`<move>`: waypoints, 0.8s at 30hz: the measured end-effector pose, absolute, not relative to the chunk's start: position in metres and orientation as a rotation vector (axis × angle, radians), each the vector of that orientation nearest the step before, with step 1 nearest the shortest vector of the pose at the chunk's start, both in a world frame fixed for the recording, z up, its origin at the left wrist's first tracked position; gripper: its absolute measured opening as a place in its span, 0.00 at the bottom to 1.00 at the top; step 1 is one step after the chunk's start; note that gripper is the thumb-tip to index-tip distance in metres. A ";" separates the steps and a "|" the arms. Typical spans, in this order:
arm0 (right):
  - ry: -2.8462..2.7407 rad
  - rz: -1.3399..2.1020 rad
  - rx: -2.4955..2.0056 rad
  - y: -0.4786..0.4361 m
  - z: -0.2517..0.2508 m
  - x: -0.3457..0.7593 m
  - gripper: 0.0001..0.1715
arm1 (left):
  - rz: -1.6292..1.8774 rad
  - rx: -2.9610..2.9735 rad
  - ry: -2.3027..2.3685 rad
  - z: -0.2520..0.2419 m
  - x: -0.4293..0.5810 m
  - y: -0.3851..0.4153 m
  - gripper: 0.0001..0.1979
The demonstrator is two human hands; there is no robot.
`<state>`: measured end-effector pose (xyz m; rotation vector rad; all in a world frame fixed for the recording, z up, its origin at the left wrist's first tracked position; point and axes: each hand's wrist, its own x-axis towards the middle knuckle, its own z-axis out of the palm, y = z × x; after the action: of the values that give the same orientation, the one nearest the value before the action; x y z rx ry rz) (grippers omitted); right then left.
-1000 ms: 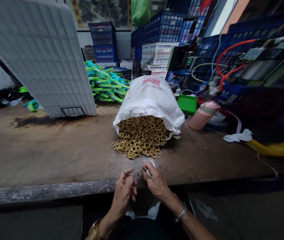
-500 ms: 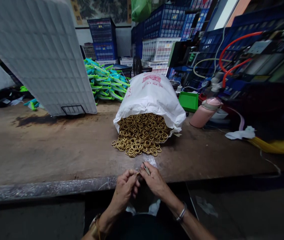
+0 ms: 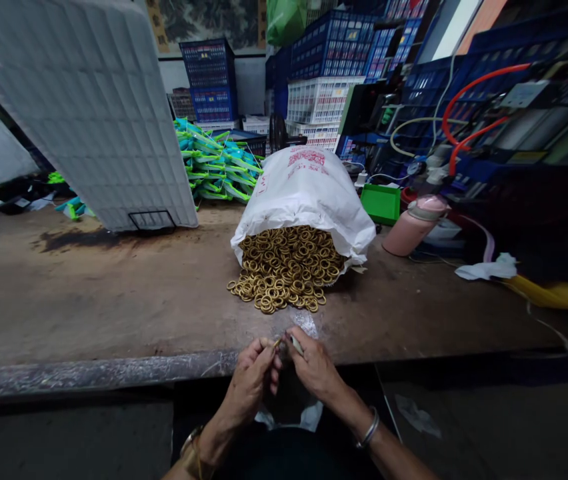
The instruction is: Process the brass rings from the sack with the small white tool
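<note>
Between thumb and fingers, my left hand pinches a small brass-coloured ring over the table's front edge. Close beside it, my right hand is closed around a slim, pale tool, whose kind I cannot make out. Just beyond both hands, many brass-coloured rings spill out of a white woven sack lying on its side with its mouth facing me.
A tall white ribbed panel stands at left on the wooden table. Behind it is a green and turquoise pile. To the right are a green tray, a pink bottle and a yellow item. Blue crates stack up behind.
My hands stay almost in place. The tool in my right hand has turned and its tip shows less, while the ring in my left fingers shows more. The whole view has shifted slightly.
</note>
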<state>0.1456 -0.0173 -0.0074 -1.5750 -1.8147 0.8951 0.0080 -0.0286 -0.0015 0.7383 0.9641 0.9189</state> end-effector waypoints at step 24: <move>-2.067 0.400 -1.959 0.014 -0.010 0.145 0.16 | 0.953 0.710 0.802 -0.003 0.003 -0.040 0.12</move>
<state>0.1450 0.0144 -0.0099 -1.9592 -2.0670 0.3996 0.0030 -0.0397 -0.0028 0.7096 0.8021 0.9529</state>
